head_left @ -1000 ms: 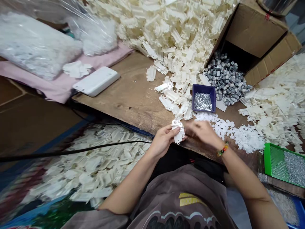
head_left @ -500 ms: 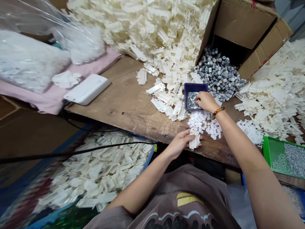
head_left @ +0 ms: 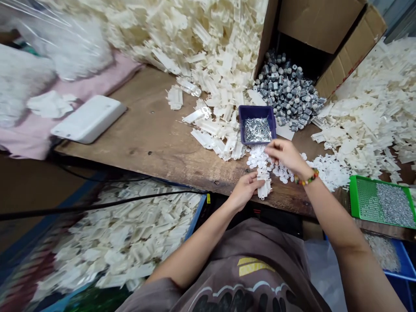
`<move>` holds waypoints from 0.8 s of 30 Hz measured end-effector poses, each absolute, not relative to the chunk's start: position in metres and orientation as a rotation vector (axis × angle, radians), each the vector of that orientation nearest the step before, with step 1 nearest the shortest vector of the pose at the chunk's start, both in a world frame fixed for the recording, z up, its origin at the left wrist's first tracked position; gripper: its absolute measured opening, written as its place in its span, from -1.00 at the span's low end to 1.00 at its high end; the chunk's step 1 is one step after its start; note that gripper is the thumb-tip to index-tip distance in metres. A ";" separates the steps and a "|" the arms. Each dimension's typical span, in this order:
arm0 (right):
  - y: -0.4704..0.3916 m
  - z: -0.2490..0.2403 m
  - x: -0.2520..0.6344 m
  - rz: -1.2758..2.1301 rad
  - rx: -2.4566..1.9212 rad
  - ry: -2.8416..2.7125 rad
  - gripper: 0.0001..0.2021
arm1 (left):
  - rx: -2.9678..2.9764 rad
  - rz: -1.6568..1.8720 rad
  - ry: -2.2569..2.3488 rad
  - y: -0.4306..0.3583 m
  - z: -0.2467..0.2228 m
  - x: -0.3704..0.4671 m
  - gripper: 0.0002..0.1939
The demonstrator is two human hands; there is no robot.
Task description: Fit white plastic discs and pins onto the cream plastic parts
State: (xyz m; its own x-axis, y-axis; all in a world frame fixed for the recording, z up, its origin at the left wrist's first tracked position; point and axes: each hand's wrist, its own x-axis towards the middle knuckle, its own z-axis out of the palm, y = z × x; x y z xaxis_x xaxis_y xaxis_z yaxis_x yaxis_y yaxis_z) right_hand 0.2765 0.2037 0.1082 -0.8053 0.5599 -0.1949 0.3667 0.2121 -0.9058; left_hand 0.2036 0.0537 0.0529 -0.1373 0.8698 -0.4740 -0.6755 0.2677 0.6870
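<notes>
My left hand (head_left: 244, 190) is closed on a flat white plastic part (head_left: 264, 184) at the front edge of the wooden table. Above and to the right of it, my right hand (head_left: 283, 155) hovers over small white discs (head_left: 282, 174), with thumb and fingers pinched together. Whatever is in that pinch is too small to make out. Just beyond the right fingertips stands a dark purple tray (head_left: 241, 125) holding many small silver metal pins (head_left: 258, 130). A beaded bracelet circles my right wrist.
White plastic parts (head_left: 208, 56) are heaped at the back. Grey cylinders (head_left: 287, 89) spill from a cardboard box (head_left: 320, 21). A green basket (head_left: 355, 197) of metal bits sits right. A white power bank-like case (head_left: 91, 119) lies left. A black cable (head_left: 107, 207) crosses above a bin of parts.
My right hand has come out of the purple tray and moved toward my left hand. My left hand still holds the white plastic part. The camera view has shifted slightly right.
</notes>
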 end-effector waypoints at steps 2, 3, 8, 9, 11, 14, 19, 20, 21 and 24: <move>0.182 0.098 0.299 1.546 -0.940 -2.337 -0.86 | 0.243 1.361 1.046 0.054 0.050 0.206 -0.64; 0.172 0.091 0.308 1.521 -0.981 -2.311 -0.86 | 0.250 1.364 1.046 0.054 0.048 0.207 -0.63; 0.152 0.067 0.319 1.355 -1.054 -2.208 -0.86 | 0.283 1.376 1.060 0.054 0.045 0.208 -0.61; 0.152 0.066 0.318 1.248 -1.028 -2.256 -0.86 | 0.284 1.375 1.059 0.054 0.045 0.209 -0.60; 0.151 0.063 0.318 1.020 -0.951 -2.369 -0.86 | 0.285 1.371 1.048 0.054 0.046 0.209 -0.59; 0.147 0.059 0.319 0.761 -0.888 -2.459 -0.84 | 0.287 1.368 1.039 0.054 0.048 0.210 -0.58; 0.137 0.057 0.321 0.562 -0.842 -2.620 -0.79 | 0.309 1.369 1.072 0.052 0.047 0.210 -0.59; 0.136 0.058 0.322 0.598 -0.838 -2.620 -0.79 | 0.315 1.368 1.066 0.052 0.046 0.209 -0.59; 0.136 0.059 0.322 0.679 -0.856 -2.587 -0.79 | 0.317 1.365 1.057 0.051 0.046 0.209 -0.58; 0.138 0.060 0.325 1.128 -1.020 -2.315 -0.78 | 0.315 1.339 1.042 0.051 0.044 0.208 -0.56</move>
State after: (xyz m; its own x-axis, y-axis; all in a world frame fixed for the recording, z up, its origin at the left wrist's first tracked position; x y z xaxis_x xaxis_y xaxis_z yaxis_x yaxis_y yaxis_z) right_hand 0.3250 0.1381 0.0600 -0.6697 0.7425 0.0140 0.4466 0.4178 -0.7912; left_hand 0.2075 0.0513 0.0443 -0.1161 0.8939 -0.4330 -0.6396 0.2663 0.7211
